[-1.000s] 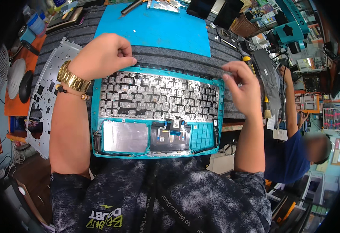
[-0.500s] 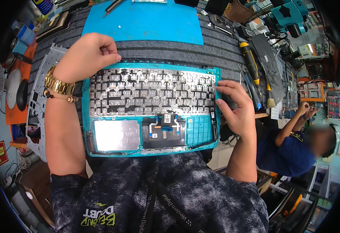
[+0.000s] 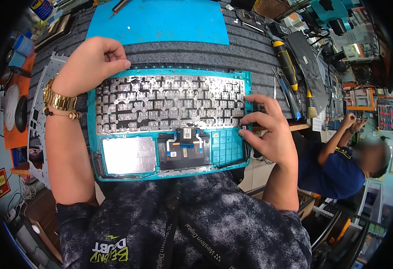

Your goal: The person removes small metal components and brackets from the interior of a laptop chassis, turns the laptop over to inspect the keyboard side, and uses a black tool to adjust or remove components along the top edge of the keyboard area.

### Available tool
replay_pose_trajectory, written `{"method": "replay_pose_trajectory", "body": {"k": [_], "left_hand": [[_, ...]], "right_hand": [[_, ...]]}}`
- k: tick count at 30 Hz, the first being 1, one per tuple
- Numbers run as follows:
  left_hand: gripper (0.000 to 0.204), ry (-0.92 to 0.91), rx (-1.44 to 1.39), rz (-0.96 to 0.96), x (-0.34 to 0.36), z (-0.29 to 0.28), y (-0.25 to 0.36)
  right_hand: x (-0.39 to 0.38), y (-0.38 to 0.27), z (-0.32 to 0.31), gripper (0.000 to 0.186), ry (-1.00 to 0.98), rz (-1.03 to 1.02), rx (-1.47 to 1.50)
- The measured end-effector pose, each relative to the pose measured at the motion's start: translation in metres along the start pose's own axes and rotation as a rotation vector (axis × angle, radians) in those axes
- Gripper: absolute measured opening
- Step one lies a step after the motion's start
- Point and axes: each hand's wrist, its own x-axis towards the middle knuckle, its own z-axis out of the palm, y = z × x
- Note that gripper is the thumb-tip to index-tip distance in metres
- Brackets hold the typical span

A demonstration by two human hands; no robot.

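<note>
A teal laptop top case (image 3: 248, 83) lies with its inner side up, its near edge against my shirt. The silvery back of the keyboard (image 3: 169, 101) fills its far half. Along the near half sit a shiny metal plate (image 3: 129, 154), the black touchpad assembly (image 3: 185, 150) with ribbon cables, and a ribbed teal section (image 3: 227, 148). My left hand (image 3: 104, 58) is closed at the far left edge, thumb against curled fingers; what they pinch is hidden. My right hand (image 3: 268, 127) grips the right rim, with thumb and fingertips on the inner face.
Beyond the case lies a blue mat (image 3: 160, 22) on a grey striped cloth (image 3: 160, 54). A perforated metal panel (image 3: 41, 121) stands at left. To the right are a yellow-black tool (image 3: 285, 65), a brush (image 3: 312, 105) and a co-worker in a dark blue shirt (image 3: 335, 170).
My right hand has slid nearer along the right rim, its fingers now spread wider. My left hand stays at the far left edge. The whole view has shifted slightly.
</note>
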Motion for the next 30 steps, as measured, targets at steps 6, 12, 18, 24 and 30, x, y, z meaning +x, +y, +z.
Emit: {"method": "replay_pose_trajectory", "body": {"k": [6, 12, 18, 24, 30], "left_hand": [[0.018, 0.006, 0.005, 0.003, -0.001, 0.000, 0.001], [0.021, 0.022, 0.001, 0.024, -0.001, 0.001, 0.000], [0.025, 0.042, 0.010, 0.044, -0.002, 0.001, 0.000], [0.025, 0.042, 0.000, 0.052, -0.001, 0.001, -0.002], [0.024, 0.055, 0.017, 0.068, -0.002, 0.002, -0.001]], "right_hand": [[0.001, -0.005, 0.002, 0.022, 0.003, 0.080, 0.056], [0.012, -0.013, 0.015, 0.035, 0.138, -0.108, -0.005], [0.016, -0.031, 0.021, 0.049, 0.067, -0.247, -0.103], [0.016, -0.036, 0.022, 0.051, 0.034, -0.266, -0.195], [0.016, -0.033, 0.019, 0.050, 0.030, -0.265, -0.149]]}}
